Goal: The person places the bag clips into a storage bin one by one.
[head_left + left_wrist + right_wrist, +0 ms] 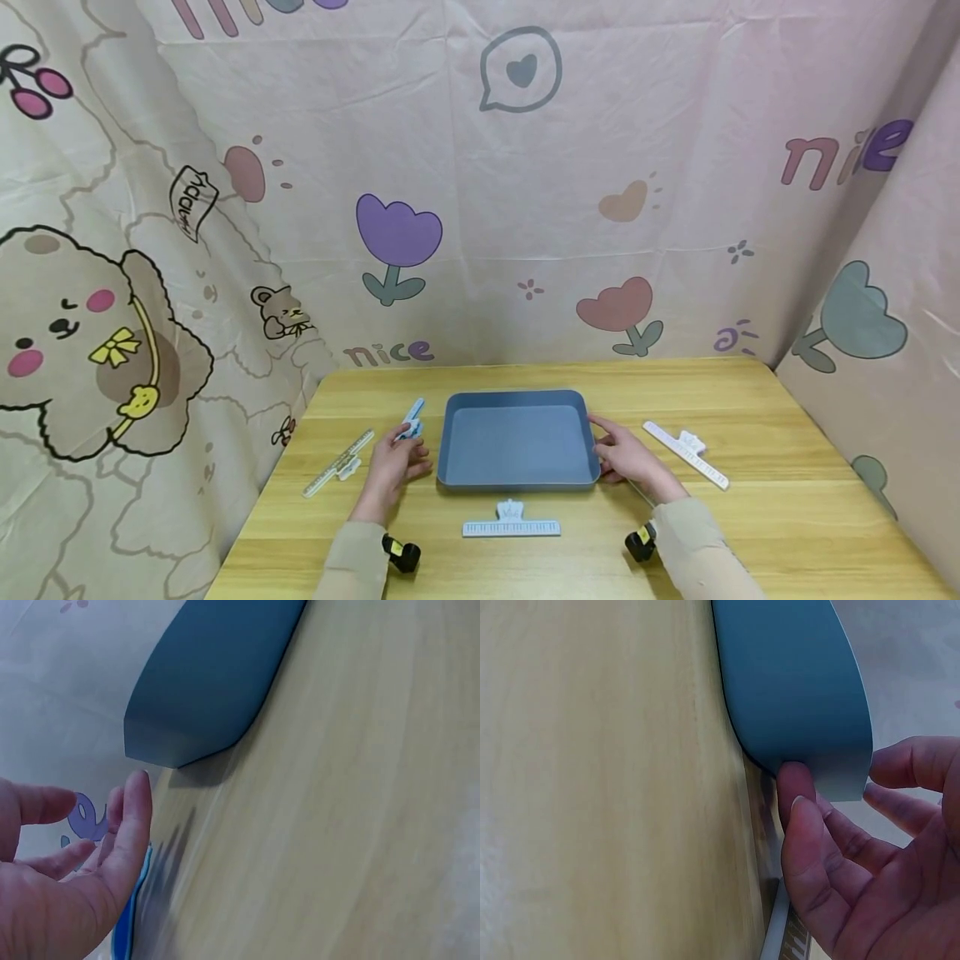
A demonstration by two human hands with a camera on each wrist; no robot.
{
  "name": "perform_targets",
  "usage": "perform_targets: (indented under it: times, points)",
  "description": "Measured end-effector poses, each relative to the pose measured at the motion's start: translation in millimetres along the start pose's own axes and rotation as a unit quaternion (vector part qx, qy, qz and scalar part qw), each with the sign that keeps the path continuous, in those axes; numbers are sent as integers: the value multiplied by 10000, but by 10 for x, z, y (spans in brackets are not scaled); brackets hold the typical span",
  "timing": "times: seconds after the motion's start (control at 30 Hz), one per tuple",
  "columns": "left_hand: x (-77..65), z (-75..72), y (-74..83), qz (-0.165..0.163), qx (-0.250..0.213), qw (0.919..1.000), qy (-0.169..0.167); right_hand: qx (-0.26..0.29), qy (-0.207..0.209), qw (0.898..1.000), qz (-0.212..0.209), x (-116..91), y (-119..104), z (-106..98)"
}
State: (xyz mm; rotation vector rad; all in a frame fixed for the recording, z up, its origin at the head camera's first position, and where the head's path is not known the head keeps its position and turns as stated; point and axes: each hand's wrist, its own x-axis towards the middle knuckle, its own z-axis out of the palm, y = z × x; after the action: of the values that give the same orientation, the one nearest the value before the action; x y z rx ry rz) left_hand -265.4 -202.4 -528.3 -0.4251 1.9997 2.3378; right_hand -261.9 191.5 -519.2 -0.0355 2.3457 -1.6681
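A blue-grey rectangular tray (517, 446) lies on the table. My left hand (395, 462) hovers beside its left wall, fingers loosely bent and apart from the tray; the left wrist view shows nothing between the fingers (135, 817). Partly hidden behind that hand lies a blue long-bar clip (413, 410). At the tray's right wall is my right hand (626, 454). In the right wrist view, its fingertips (796, 780) touch the tray's outer wall (799, 690) near the base, and another finger is right at the rim; the fingers are loosely bent.
A light blue clip with a piano-key pattern (511, 528) lies in front of the tray. Another patterned clip (339, 463) is at the left, and a white one (686, 454) at the right. A printed curtain (495, 208) hangs behind the wooden table (817, 533).
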Motion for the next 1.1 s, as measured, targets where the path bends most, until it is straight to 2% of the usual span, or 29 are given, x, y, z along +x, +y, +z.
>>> perform_targets:
  times: [0.37, 0.8, 0.93, 1.1]
  points:
    - [90, -7, -12, -127, -251, 9996, 96, 50, 26, 10000, 12, 0, 9, 3]
    - [147, -51, -10, -144, -305, 9994, -124, 132, 27, 9999, 14, -25, 3, 20]
    - [145, -60, -16, -130, -327, 9994, -39, 161, 27, 9999, 35, -10, 19, 17]
    - [141, -89, -25, -27, -338, 9989, 317, 110, 42, 9999, 2, 6, 35, 16]
